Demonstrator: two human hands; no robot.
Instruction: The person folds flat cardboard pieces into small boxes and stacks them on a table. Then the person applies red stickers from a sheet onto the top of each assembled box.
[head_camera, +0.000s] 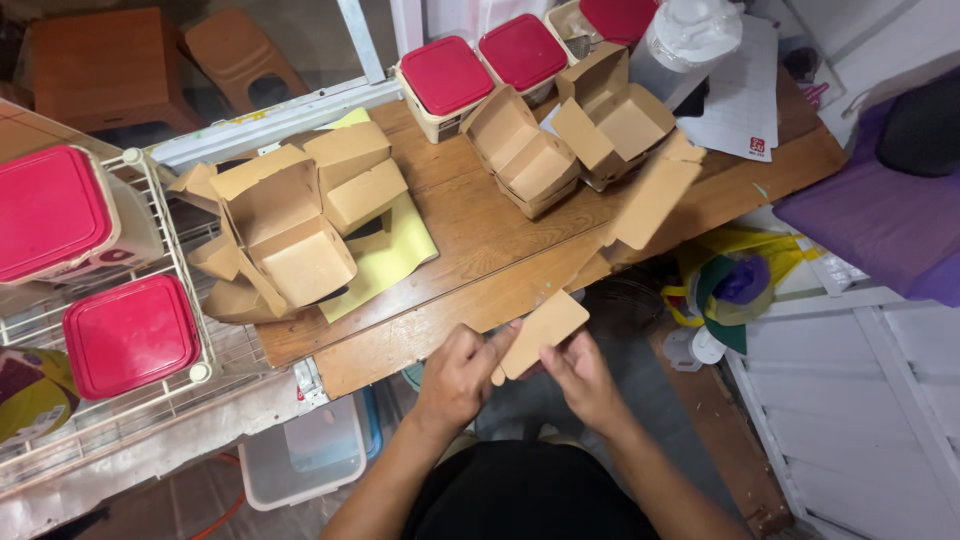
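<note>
While both hands work low in the frame's centre:
Hands: left hand (458, 372) and right hand (582, 375) pinch a flat cardboard blank (543, 330), just off the wooden table (480, 235) edge.
Handling: probably light, bendable; grip edges.

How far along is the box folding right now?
Done: folded brown boxes stand open in a left pile and a back group on the wooden table. In hand: the left hand and right hand hold one flat cardboard blank, not yet shaped. Left: no stack of unfolded blanks is visible, so the remaining count cannot be told.
</note>
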